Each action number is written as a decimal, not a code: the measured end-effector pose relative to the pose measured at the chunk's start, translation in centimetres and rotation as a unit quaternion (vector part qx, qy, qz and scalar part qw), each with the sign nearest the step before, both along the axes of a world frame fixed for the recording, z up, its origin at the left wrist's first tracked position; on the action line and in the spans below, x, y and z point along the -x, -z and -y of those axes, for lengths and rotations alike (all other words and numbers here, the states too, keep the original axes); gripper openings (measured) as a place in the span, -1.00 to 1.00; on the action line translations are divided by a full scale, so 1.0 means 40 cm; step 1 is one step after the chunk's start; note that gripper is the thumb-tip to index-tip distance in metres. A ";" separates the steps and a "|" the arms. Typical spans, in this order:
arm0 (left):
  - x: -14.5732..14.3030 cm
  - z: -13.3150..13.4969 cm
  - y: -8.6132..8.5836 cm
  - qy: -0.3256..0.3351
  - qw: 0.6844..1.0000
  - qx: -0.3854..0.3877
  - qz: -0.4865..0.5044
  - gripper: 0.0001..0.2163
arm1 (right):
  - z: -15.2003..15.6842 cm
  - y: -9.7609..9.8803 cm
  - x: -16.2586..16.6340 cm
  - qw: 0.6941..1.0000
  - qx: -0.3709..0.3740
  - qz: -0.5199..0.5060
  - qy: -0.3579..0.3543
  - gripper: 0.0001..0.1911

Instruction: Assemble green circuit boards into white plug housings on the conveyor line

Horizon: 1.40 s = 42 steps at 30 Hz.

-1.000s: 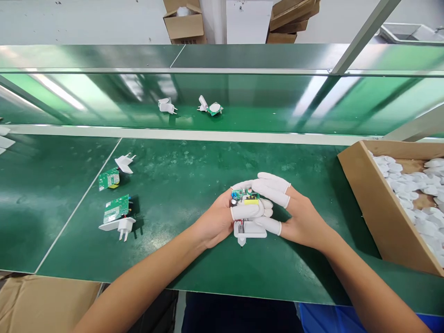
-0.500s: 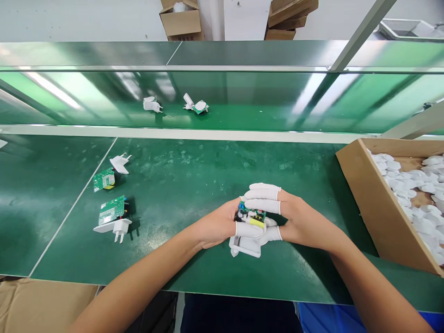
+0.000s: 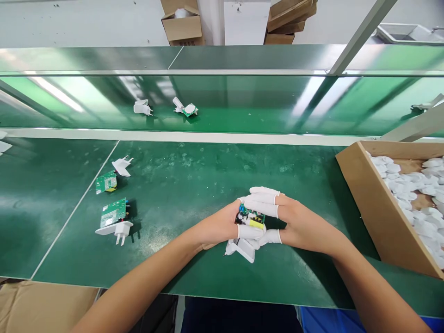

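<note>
2 hands (image 3: 226,227) (image 3: 297,223) hold board (image 3: 249,216); carton (image 3: 182,28): "专用"

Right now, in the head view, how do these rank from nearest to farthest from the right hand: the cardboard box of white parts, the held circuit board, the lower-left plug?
1. Circuit board: right at the right hand.
2. Cardboard box: off to the right.
3. Lower-left plug: well over to the left.

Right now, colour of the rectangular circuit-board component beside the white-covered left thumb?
Yellow rectangular component, best in head view.
</note>
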<state>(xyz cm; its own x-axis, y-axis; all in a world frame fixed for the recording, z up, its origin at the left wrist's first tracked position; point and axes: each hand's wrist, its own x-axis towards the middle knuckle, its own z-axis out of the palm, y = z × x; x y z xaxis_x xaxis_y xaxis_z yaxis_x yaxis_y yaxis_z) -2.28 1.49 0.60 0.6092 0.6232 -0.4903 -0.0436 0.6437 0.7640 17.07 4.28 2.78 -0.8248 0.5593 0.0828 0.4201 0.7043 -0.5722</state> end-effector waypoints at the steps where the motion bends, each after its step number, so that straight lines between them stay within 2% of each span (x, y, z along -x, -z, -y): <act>1: 0.000 0.000 0.002 -0.006 1.000 -0.011 -0.010 -0.43 | 0.000 0.000 0.000 1.000 0.000 0.000 0.000 -0.41; 6: -0.005 -0.003 0.004 -0.029 0.999 -0.017 -0.029 -0.50 | 0.000 -0.008 -0.002 1.000 0.021 0.014 0.007 -0.41; 10: -0.016 -0.002 0.000 -0.114 0.993 -0.016 0.014 -0.58 | 0.007 -0.016 0.004 0.997 0.066 -0.004 0.050 -0.39; 13: -0.028 0.006 0.004 -0.176 0.983 -0.009 0.047 -0.63 | 0.015 0.005 0.019 0.995 0.049 -0.019 0.081 -0.33; 17: -0.040 0.017 0.012 -0.210 0.976 0.032 0.043 -0.70 | 0.023 0.057 0.032 0.993 0.006 -0.020 0.118 -0.32; 20: -0.040 0.020 0.011 -0.211 0.975 0.042 0.056 -0.72 | 0.023 0.074 0.031 0.992 -0.023 -0.050 0.111 -0.36; 26: -0.032 0.018 -0.007 -0.188 0.978 0.034 0.078 -0.76 | 0.027 0.060 0.023 0.986 -0.112 -0.090 0.085 -0.38; 33: -0.021 0.012 -0.007 -0.103 0.993 -0.017 0.051 -0.63 | 0.028 0.056 0.018 0.984 -0.138 -0.082 0.077 -0.39; 37: -0.024 0.013 0.004 -0.114 0.991 -0.020 0.067 -0.57 | 0.027 0.055 0.015 0.984 -0.144 -0.077 0.068 -0.35; 42: -0.036 0.017 0.009 -0.138 0.987 -0.031 0.075 -0.63 | 0.027 0.055 0.018 0.990 -0.109 -0.030 0.086 -0.27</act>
